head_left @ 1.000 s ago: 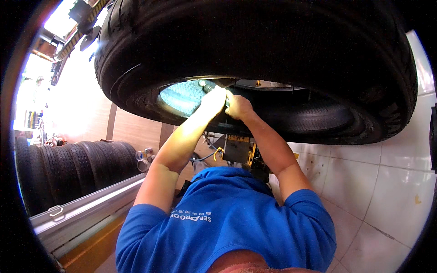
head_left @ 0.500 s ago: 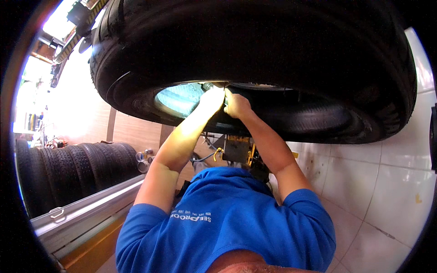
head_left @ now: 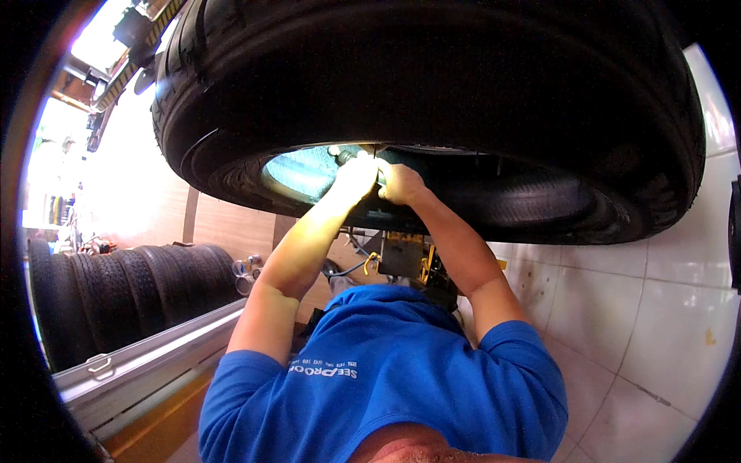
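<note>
A large black tyre [head_left: 432, 85] hangs in front of me and fills the upper part of the view. Both my hands reach into its opening, close together. My left hand [head_left: 360, 173] is closed and brightly lit; a dark, rounded piece [head_left: 343, 157] shows at its far left side, its kind unclear. Right beside it, my right hand [head_left: 401, 184] has its fingers curled around something mostly hidden. Left of my hands, a patch of the tyre's inner wall [head_left: 299, 171] glows pale blue-green under a light.
Several tyres [head_left: 139, 289] stand in a row at the left, behind a metal rail [head_left: 154, 339] with a small handle. Below the hanging tyre is a dark and yellow machine [head_left: 403, 256], with a blue hose [head_left: 356, 268] near it. White tiles [head_left: 587, 309] cover the right side.
My left hand has shifted slightly left and down, and the dark rounded piece beside it shows more plainly. My right hand stays nearly in place, its fingers still curled.
</note>
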`<state>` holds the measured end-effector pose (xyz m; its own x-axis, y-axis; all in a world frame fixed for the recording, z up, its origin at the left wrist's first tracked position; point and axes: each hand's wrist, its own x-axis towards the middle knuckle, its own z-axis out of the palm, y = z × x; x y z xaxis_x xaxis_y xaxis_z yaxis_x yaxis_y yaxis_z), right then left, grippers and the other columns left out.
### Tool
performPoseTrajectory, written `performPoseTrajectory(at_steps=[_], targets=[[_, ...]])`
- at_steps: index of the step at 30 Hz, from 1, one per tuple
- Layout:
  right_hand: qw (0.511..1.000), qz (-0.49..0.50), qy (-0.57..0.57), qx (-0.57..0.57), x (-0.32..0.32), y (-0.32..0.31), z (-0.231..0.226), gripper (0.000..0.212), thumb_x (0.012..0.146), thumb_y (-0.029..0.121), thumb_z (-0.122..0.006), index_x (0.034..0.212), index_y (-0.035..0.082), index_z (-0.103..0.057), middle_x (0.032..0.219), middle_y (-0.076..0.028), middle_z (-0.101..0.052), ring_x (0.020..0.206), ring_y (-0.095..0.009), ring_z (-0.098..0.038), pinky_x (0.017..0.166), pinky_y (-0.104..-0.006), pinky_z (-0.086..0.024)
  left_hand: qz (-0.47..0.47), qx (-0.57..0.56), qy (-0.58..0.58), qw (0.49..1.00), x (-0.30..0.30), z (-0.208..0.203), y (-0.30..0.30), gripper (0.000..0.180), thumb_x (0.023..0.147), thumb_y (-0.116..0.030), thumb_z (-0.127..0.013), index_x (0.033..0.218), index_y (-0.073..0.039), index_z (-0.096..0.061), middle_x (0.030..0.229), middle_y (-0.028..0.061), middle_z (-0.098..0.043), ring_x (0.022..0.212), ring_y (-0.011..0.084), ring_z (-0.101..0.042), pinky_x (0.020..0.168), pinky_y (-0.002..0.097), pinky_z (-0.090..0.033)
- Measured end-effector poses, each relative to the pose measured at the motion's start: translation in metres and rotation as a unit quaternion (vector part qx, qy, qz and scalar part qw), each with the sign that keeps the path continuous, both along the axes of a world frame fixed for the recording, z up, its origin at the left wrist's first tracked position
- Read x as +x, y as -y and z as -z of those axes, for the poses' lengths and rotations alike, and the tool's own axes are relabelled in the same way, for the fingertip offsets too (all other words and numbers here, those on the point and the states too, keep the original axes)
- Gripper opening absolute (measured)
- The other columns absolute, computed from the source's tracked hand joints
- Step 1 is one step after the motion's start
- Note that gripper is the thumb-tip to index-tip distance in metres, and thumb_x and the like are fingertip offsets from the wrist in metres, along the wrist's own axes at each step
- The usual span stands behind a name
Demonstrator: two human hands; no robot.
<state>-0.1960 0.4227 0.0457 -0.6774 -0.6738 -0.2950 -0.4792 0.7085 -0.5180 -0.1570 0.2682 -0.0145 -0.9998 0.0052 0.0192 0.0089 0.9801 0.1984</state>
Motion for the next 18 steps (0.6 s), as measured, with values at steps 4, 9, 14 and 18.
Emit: performPoseTrajectory(at_steps=[4, 9, 14, 18], targets=[[0.999, 0.039, -0.016, 0.000, 0.002, 0.007, 0.007, 0.067, 0.074, 0.020, -0.072, 0.135, 0.014, -0.045, 0.107, -0.021, -0.067, 0.100, -0.039, -0.064, 0.084, -0.0460, -0.052, 0.013, -0.003, -0.009, 1.000, -0.001, 0.000, 0.002, 0.028, 0.096, -0.021, -0.044, 0.104, 0.002, -0.059, 0.098, 0.0218, -0.061, 0.085, 0.0361, -0.067, 0.069, 0.0427, -0.056], [1.000, -0.002, 0.008, 0.000, -0.002, 0.002, 0.004, 0.069, 0.075, 0.019, -0.071, 0.138, 0.017, -0.044, 0.108, -0.021, -0.066, 0.101, -0.039, -0.063, 0.084, -0.0465, -0.052, 0.024, -0.013, 0.013, 1.000, 0.004, -0.021, -0.003, 0.024, 0.092, -0.016, -0.048, 0.102, 0.003, -0.059, 0.097, 0.0226, -0.061, 0.083, 0.0347, -0.067, 0.068, 0.0427, -0.056], [0.999, 0.047, -0.015, -0.008, 0.000, 0.013, 0.015, 0.071, 0.074, 0.019, -0.071, 0.139, 0.019, -0.043, 0.108, -0.021, -0.066, 0.100, -0.038, -0.063, 0.084, -0.0469, -0.051, 0.009, 0.009, -0.003, 1.000, 0.000, -0.015, 0.002, 0.022, 0.089, -0.015, -0.050, 0.102, -0.001, -0.061, 0.100, 0.0217, -0.062, 0.084, 0.0327, -0.067, 0.073, 0.0428, -0.055], [1.000, 0.014, -0.011, -0.006, 0.002, 0.005, 0.011, 0.066, 0.076, 0.020, -0.070, 0.136, 0.018, -0.044, 0.104, -0.019, -0.068, 0.098, -0.039, -0.064, 0.081, -0.0479, -0.052, 0.045, -0.016, -0.004, 0.999, 0.010, -0.028, 0.001, 0.023, 0.089, -0.016, -0.048, 0.102, -0.002, -0.061, 0.103, 0.0214, -0.062, 0.089, 0.0318, -0.066, 0.075, 0.0411, -0.055]])
